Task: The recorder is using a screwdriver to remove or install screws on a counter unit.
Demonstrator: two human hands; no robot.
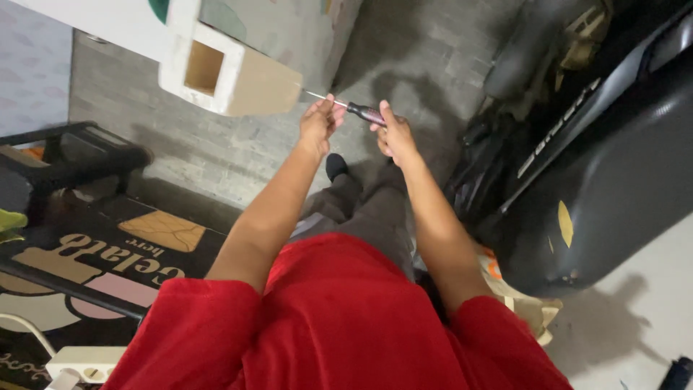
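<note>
A screwdriver (359, 110) with a dark red-black handle and a thin metal shaft points left toward a white wooden box piece (229, 72) with a square hole and a bare brown face. My right hand (392, 133) grips the handle. My left hand (320, 120) pinches the metal shaft just right of the box's edge. The shaft tip touches or nearly touches the brown face; I cannot tell which. Both arms reach out over my red shirt and grey trousers.
A dark scooter body (599, 173) fills the right side. A black metal rack (72, 155) and a dark signboard (108, 253) lie at the left on the grey floor. A white power strip (83, 361) sits at the bottom left. Tan cloth (530, 307) lies under the scooter.
</note>
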